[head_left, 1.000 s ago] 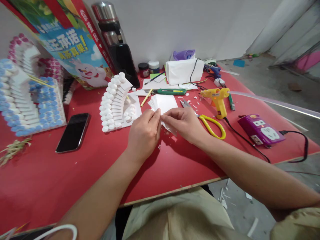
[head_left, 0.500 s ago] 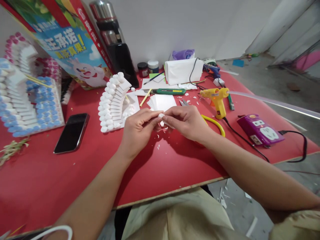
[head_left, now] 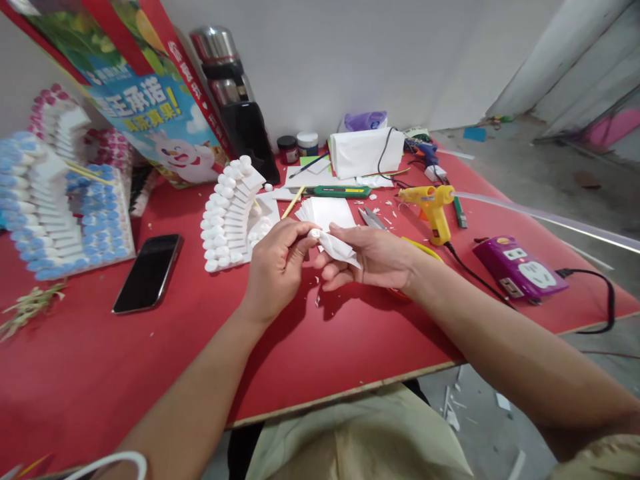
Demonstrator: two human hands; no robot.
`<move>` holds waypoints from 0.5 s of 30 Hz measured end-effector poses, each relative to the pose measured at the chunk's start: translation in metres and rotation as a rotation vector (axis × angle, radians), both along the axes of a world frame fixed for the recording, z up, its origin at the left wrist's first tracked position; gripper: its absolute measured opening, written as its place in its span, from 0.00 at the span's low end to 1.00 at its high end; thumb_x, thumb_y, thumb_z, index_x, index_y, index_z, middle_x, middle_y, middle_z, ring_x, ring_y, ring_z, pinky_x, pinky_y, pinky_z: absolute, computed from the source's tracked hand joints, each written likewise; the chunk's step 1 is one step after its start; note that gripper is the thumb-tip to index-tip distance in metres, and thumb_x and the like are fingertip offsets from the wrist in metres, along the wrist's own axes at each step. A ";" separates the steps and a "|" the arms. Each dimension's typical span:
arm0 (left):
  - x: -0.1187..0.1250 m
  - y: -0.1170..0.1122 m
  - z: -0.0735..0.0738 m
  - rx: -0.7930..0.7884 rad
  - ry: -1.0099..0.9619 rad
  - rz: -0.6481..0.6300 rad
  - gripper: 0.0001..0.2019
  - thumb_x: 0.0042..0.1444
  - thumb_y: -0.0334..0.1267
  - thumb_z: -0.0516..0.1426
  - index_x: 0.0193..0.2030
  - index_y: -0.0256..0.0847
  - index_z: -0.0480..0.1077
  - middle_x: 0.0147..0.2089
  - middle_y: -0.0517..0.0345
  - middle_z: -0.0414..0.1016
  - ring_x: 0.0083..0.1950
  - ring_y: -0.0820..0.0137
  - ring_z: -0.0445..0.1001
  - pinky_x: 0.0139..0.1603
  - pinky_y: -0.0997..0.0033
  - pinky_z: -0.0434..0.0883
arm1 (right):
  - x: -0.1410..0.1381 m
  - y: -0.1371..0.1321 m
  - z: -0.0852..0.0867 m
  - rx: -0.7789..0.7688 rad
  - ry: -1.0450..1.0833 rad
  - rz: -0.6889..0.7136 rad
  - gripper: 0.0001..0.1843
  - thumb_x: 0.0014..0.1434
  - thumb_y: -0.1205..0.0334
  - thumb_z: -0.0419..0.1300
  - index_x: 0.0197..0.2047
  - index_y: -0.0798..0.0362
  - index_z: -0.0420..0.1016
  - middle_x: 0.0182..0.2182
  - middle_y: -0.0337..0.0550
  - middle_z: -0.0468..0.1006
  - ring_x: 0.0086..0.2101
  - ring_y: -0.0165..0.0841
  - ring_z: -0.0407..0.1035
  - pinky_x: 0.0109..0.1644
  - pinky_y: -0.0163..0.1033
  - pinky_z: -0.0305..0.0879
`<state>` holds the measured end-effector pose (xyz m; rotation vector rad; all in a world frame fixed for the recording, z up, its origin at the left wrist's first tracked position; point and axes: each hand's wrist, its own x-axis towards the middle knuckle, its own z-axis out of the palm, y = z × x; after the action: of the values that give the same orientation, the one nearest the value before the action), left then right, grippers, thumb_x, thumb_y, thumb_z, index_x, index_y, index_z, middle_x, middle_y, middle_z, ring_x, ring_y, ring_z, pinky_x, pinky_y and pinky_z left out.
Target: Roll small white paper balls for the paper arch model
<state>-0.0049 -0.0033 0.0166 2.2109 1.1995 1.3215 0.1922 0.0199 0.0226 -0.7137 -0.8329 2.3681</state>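
Both hands meet above the middle of the red table. My left hand is closed, its thumb and fingers pinching the rounded end of a small rolled white paper piece. My right hand lies under the paper, palm up, fingers loosely curled and supporting it. Just behind the hands lies a stack of white paper squares. A white curved staircase model made of paper rolls stands to the left of them.
A black phone lies left. Yellow-handled scissors, a yellow glue gun, a green utility knife and a purple power strip sit right. A blue-tipped model, a printed box, a flask and a tissue pack stand behind.
The hands lifted a white piece from the stack and rolled it; the right hand has turned palm up beneath it while the left pinches its end.
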 end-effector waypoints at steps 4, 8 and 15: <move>0.000 0.000 -0.002 -0.055 -0.007 -0.018 0.06 0.69 0.35 0.57 0.46 0.41 0.76 0.39 0.56 0.76 0.37 0.71 0.74 0.41 0.70 0.72 | 0.001 -0.003 -0.003 0.042 0.100 -0.043 0.11 0.72 0.59 0.57 0.44 0.58 0.77 0.31 0.39 0.75 0.27 0.25 0.68 0.44 0.46 0.81; 0.003 -0.002 -0.002 -0.183 -0.103 -0.007 0.07 0.68 0.38 0.58 0.45 0.42 0.77 0.36 0.58 0.76 0.35 0.70 0.74 0.42 0.69 0.72 | 0.000 -0.006 -0.002 0.158 0.024 -0.106 0.11 0.65 0.58 0.67 0.43 0.58 0.79 0.30 0.34 0.68 0.25 0.22 0.59 0.40 0.41 0.80; 0.012 -0.006 -0.001 -0.465 -0.406 0.009 0.09 0.64 0.42 0.63 0.45 0.39 0.79 0.31 0.60 0.76 0.30 0.73 0.73 0.35 0.73 0.73 | -0.008 -0.012 0.000 0.784 -0.601 -0.361 0.17 0.64 0.49 0.65 0.35 0.56 0.79 0.22 0.37 0.74 0.24 0.28 0.68 0.32 0.36 0.65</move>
<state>0.0067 -0.0094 0.0155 1.5309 1.2049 1.2572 0.1842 0.0075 0.0230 -1.1042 -1.5863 1.3250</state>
